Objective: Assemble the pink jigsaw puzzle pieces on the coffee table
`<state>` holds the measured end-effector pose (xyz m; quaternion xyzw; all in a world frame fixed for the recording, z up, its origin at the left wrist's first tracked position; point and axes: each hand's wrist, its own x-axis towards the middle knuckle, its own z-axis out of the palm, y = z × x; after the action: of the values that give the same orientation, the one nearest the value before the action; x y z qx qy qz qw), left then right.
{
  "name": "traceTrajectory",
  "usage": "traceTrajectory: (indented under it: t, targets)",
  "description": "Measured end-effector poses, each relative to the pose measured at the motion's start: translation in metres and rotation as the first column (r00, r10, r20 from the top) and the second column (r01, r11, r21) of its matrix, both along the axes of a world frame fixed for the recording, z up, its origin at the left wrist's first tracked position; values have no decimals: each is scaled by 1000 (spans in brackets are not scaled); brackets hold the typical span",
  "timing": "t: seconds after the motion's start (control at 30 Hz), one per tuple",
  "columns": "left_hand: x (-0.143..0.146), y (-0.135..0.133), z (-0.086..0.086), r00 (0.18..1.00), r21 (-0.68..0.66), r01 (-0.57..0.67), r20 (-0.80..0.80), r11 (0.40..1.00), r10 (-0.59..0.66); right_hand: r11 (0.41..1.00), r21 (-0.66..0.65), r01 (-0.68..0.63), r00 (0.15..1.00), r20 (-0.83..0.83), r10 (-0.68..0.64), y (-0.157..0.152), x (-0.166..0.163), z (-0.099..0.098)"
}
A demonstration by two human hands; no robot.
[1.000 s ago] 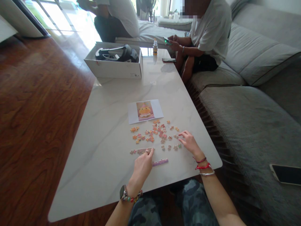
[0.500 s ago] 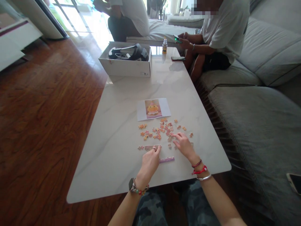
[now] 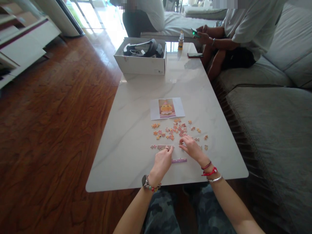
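Note:
My left hand (image 3: 163,161) is closed, its fingertips on the right end of a joined row of pale puzzle pieces (image 3: 162,147). Just to the right, my right hand (image 3: 191,148) pinches a small puzzle piece (image 3: 180,143), mostly covered by the fingertips. Below the row lies a purple strip of joined pieces (image 3: 179,160), its left end hidden by my left hand. Loose pink and orange puzzle pieces (image 3: 180,128) are scattered beyond both hands. Behind them a paper sheet (image 3: 179,105) carries a printed picture of a yellow figure.
At the far end of the white table (image 3: 117,156) stand a white box (image 3: 143,66) with a dark headset (image 3: 153,48) in it, a bottle (image 3: 180,42) and a phone (image 3: 195,55). A seated person (image 3: 253,35) holds a phone on the grey sofa (image 3: 273,120).
The view has shifted, so the table sits further right and higher. My right hand's fingers have drawn together into a pinch closer to the row. My left hand stays on the row.

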<state>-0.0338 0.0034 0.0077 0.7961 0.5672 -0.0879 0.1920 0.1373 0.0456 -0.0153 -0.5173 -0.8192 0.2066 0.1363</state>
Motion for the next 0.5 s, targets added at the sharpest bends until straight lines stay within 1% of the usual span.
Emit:
traceTrajectory:
  t: [0.1,0.27,0.4,0.5]
  targets:
    - [0,-1,0,1000,3,1,3,1000,-1,1000,-5,-19,999,-29,19,-7,-10,-4]
    - [0,-1,1,1000,29,9,14,1000,-10,997,22,75,995,58,-76,-15,-24,-12]
    - [-1,-1,2,1000,-7,3,29,1000,-2,994,8,113,984,140,-113,-20,-30,-17]
    - [-1,0,3,999,-19,-4,37,1000,5,992,-24,125,983,142,-120,-22,-29,-18]
